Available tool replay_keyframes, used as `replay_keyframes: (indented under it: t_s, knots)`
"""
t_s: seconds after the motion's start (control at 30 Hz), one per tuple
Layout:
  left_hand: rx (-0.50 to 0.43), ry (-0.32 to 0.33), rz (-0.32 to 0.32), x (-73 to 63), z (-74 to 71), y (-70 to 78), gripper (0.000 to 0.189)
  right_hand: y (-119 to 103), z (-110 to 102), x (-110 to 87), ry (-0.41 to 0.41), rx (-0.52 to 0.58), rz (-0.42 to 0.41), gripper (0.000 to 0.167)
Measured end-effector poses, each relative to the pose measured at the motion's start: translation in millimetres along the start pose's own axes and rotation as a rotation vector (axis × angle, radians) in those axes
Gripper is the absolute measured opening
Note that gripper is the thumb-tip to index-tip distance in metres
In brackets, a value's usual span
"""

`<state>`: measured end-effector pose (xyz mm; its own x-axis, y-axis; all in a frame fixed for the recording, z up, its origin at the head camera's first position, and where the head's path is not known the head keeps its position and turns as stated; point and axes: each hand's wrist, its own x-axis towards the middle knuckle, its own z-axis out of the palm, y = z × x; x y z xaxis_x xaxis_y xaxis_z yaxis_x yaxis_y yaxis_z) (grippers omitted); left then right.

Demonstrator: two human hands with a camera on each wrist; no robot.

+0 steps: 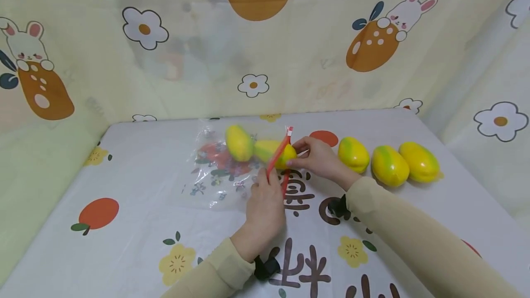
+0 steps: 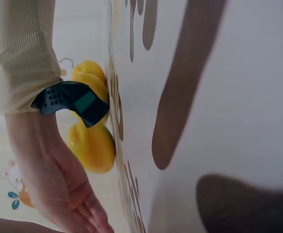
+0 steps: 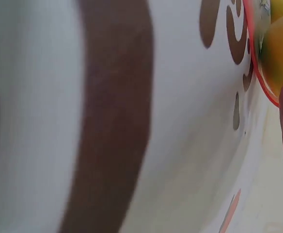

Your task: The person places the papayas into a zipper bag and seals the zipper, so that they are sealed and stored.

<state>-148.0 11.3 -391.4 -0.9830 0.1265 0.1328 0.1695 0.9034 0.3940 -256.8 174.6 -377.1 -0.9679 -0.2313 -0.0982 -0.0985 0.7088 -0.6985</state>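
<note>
A clear plastic bag (image 1: 215, 192) with a red strip along its mouth lies flat on the table. My left hand (image 1: 266, 206) pinches the red-edged mouth from the near side. One yellow fruit with a green streak (image 1: 239, 144) is inside the bag. A second yellow fruit (image 1: 262, 151) lies across the mouth, its outer end between the thumb and fingers of my right hand (image 1: 316, 157). In the right wrist view a fingertip presses on this fruit (image 3: 279, 53) beside the red rim. The left wrist view shows my right hand (image 2: 59, 184) from the side.
Three more yellow fruits stand to the right of my right hand: one close to it (image 1: 353, 154), then a touching pair (image 1: 390, 165). A printed cloth (image 1: 136, 252) covers the table, and a patterned curtain (image 1: 186, 68) hangs behind. Each wrist carries a black device (image 1: 267, 268).
</note>
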Motion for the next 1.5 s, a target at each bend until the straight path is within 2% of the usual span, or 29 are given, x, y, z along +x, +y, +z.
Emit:
replay_keyframes:
  t_s: [0.13, 0.37, 0.6, 0.73, 0.93, 1.13, 1.33, 1.5]
  knots:
    - [0.006, 0.015, -0.003, 1.2, 0.4, 0.1, 0.064, -7, 2, 3.6, 0.004, 0.036, 0.000, 0.048]
    - [0.026, 0.054, -0.002, 1.8, 1.8, -0.1, 0.055, -12, 8, 3.8, -0.047, 0.208, -0.030, 0.038]
    - [0.009, 0.029, -0.023, 0.9, -0.5, 1.1, 0.056, -6, 3, -2.7, -0.023, 0.198, -0.066, 0.030]
    - [0.014, 0.045, -0.032, -0.4, -1.7, 0.8, 0.050, 0, -7, -7.0, -0.024, 0.210, -0.090, 0.030]
    - [0.017, 0.057, -0.041, -1.7, -2.9, 0.5, 0.048, 4, -38, -23.2, -0.056, 0.197, -0.119, 0.034]
    - [0.004, 0.053, -0.038, -1.4, -3.3, 1.7, 0.048, 13, -84, -55.3, -0.063, 0.124, -0.108, 0.037]
    - [0.016, 0.044, -0.048, -0.5, -3.3, 2.0, 0.043, 42, -132, -86.0, 0.009, 0.052, -0.068, 0.039]
    - [0.003, 0.028, -0.055, -0.8, -3.1, 0.9, 0.046, 72, -162, -106.0, 0.080, -0.011, -0.047, 0.040]
